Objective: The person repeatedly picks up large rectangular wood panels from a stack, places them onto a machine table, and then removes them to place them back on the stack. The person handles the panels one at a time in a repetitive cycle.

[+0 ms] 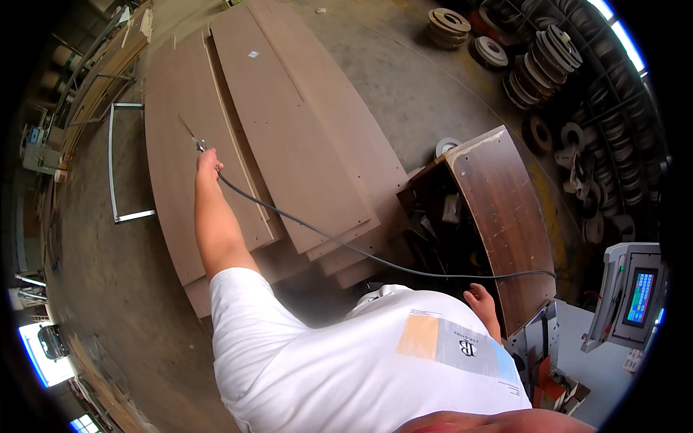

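My left hand is stretched out over the left stack of brown panels, closed round the handle of an air blow gun. Its long thin nozzle points away from me across the top panel. From the grip a black hose crosses the panels to the right and passes over the wooden cabinet. My right hand hangs low beside my body, near the cabinet's front edge. Its fingers are loosely bent and apart, with nothing visible in them.
A second panel stack lies alongside, split off by a narrow gap. A metal frame lies on the floor at left. At right stand a machine with a control screen and piled rolls of edging tape.
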Motion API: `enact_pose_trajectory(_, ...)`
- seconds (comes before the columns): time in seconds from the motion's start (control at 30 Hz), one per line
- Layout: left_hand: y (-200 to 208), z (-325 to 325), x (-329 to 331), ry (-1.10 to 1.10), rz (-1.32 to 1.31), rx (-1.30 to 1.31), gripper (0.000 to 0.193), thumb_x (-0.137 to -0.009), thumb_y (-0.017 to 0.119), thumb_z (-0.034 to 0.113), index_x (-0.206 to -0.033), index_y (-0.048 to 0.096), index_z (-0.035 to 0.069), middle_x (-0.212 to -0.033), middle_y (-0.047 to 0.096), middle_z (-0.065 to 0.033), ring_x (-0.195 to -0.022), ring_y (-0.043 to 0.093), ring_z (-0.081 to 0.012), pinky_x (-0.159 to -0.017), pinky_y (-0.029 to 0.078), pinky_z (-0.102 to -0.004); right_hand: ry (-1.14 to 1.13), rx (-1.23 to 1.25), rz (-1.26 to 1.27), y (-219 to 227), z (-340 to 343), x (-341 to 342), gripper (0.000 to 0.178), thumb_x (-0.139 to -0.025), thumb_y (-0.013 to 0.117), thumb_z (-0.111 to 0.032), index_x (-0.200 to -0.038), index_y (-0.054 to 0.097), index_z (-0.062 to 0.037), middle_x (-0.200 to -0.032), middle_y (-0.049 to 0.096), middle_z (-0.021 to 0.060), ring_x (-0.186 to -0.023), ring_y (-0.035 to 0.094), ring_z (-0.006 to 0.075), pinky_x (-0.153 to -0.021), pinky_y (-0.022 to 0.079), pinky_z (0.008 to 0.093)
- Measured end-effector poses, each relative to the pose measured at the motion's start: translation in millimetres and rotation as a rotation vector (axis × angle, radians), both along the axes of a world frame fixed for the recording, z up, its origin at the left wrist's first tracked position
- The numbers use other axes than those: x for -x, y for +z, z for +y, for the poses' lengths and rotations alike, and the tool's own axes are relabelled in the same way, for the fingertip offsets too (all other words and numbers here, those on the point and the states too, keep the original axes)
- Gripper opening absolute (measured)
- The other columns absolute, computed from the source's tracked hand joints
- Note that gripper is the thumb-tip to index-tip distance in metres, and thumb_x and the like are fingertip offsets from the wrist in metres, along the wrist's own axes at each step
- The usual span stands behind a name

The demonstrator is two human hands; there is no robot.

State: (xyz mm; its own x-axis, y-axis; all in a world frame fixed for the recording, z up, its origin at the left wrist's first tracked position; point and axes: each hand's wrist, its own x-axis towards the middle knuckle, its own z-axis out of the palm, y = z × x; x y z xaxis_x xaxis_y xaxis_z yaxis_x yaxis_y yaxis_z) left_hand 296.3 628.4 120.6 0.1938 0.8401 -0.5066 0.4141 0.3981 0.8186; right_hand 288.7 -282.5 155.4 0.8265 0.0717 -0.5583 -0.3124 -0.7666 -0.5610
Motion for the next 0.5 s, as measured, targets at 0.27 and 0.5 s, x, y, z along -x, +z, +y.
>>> enact_pose_trajectory(0.27,-13,-9,-26,-0.058,-0.004,-0.018,0.027,-0.100,0.054,0.031,-0.086,0.051,0.007,-0.066,0.040,0.0008,-0.046,0.037,-0.0120,-0.040,0.037,-0.0298,-0.078,-0.035,0.044,-16,-16,24,0.045,-0.087,0.074,-0.024,-0.123,0.062,-0.0009,-0.105,0.072,0.0133,-0.099,0.068,0.0213,-0.087,0.053,0.0316)
enact_pose_trajectory(0.5,-52,-48,-42,-0.474,0.094,0.093,0.033,-0.096,0.059,0.033,-0.074,0.050,0.010,-0.058,0.043,0.0011,-0.044,0.040,-0.0131,-0.039,0.038,-0.0320,-0.094,-0.074,0.028,-27,-19,19,0.046,-0.088,0.073,-0.024,-0.125,0.061,-0.0002,-0.110,0.071,0.0147,-0.102,0.068,0.0223,-0.089,0.052,0.0317)
